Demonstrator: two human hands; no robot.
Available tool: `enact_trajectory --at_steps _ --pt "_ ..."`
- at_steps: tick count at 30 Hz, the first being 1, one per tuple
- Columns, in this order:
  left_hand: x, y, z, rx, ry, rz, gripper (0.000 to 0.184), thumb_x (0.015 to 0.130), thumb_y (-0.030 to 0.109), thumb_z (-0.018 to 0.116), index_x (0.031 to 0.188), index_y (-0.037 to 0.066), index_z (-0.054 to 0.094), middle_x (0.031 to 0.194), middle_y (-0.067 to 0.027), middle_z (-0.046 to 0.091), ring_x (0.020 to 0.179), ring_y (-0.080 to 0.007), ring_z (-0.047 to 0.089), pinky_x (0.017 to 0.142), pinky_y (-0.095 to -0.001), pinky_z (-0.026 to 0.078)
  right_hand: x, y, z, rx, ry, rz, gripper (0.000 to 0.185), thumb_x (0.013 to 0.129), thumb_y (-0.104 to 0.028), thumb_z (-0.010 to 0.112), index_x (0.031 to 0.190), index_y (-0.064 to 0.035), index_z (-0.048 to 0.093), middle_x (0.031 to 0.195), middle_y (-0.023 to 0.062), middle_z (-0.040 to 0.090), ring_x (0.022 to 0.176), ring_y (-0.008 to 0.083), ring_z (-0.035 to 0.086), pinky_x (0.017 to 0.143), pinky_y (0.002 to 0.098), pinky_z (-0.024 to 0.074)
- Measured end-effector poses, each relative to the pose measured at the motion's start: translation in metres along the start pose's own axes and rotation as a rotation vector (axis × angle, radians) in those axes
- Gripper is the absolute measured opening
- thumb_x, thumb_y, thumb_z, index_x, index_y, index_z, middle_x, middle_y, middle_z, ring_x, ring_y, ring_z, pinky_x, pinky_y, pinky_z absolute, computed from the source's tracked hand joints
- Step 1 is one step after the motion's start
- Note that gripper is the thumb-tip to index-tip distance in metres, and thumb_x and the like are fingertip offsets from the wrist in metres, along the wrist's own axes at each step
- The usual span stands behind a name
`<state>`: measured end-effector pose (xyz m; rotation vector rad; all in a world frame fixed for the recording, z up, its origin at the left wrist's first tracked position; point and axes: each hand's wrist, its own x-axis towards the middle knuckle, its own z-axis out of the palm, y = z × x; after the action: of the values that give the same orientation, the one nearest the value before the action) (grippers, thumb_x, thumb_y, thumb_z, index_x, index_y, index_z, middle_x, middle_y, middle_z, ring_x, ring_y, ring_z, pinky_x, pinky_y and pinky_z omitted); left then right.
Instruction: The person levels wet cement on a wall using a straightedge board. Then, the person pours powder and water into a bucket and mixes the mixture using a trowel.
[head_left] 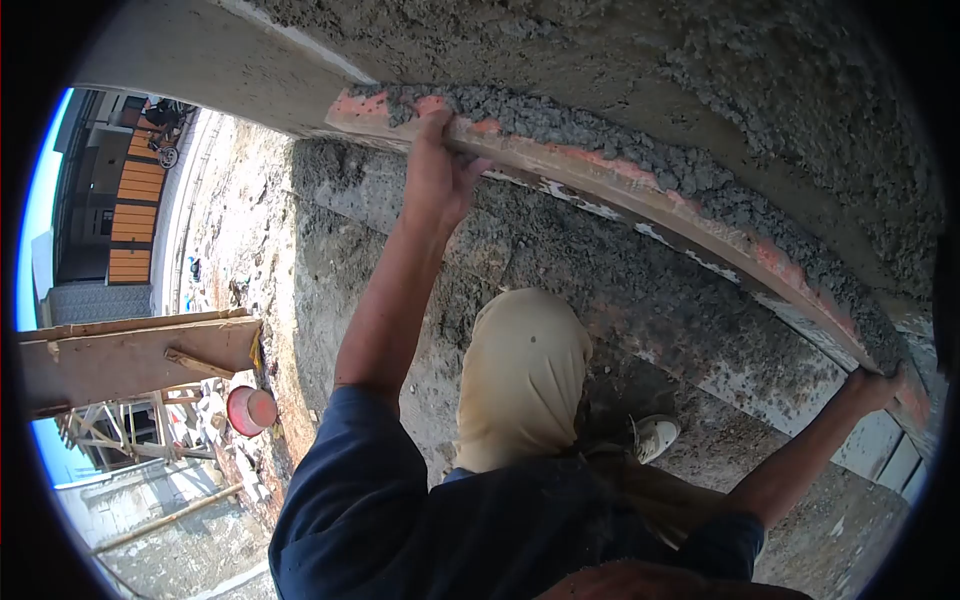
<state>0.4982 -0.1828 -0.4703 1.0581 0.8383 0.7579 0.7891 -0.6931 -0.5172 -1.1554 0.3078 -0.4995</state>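
A long board [600, 160] is being held by both hands right along a grey, rough-coated wall [560, 55], and a thick line of lumpy wet mortar [700, 178] is piled on its edge on the wall side. It's pretty beat up: pinkish-red patches show through the grime. One end is gripped by the left hand [436, 185], thumb over the edge and fingers tucked under, while the board is grasped close to the opposite end by the right hand [868, 390], though some of those fingers are hidden. Below, a knee in tan trousers [528, 375] can be seen, plus a pale shoe [657, 437] planted on mortar-splattered ground [345, 260]. Off to the left, a red tub [251, 410] is sitting near some wooden planks [135, 358], with an orange slatted gate [132, 225] visible further off.
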Motion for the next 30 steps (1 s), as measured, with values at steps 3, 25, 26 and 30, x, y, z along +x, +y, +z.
enact_trajectory --at_steps 3,25,26,30 --pt "-0.022 0.043 0.022 -0.019 -0.125 0.101 0.032 0.098 0.031 0.048 0.116 0.005 0.048 0.109 -0.0145 0.059 0.098 -0.0245 0.062 0.078 -0.0354 0.056 0.054 0.003 -0.029 -0.047 -0.024 0.045 0.047 0.093 -0.021 0.043 0.122 0.0147 0.052 0.125 0.0253 0.056 0.118 0.0391 0.055 0.101 0.0544 0.0464" --pt "-0.002 -0.096 -0.100 -0.099 0.176 -0.295 0.035 0.089 0.040 0.060 0.112 0.014 0.055 0.116 -0.0095 0.060 0.114 -0.0274 0.057 0.098 -0.0413 0.043 -0.058 0.025 -0.055 -0.346 0.203 0.109 0.107 0.076 -0.022 0.076 0.152 0.0034 0.005 0.126 0.0183 0.050 0.103 0.0234 0.056 0.079 0.0373 0.0503" --pt "0.004 -0.080 -0.095 -0.117 0.230 -0.287 0.034 0.089 0.039 0.059 0.111 0.014 0.053 0.118 -0.0093 0.057 0.116 -0.0268 0.054 0.101 -0.0437 0.040 -0.072 0.012 -0.037 -0.207 0.228 0.145 0.095 0.081 -0.023 0.073 0.151 0.0000 0.013 0.122 0.0134 0.053 0.096 0.0192 0.057 0.070 0.0330 0.0494" --pt "0.050 -0.039 -0.095 -0.222 0.231 -0.136 0.054 0.093 0.047 0.047 0.132 0.010 0.043 0.135 -0.0096 0.044 0.127 -0.0209 0.041 0.110 -0.0417 0.027 -0.097 0.001 -0.005 0.089 0.042 0.067 0.064 0.087 -0.021 0.066 0.138 -0.0041 0.032 0.120 0.0122 0.051 0.103 0.0195 0.055 0.078 0.0339 0.0491"
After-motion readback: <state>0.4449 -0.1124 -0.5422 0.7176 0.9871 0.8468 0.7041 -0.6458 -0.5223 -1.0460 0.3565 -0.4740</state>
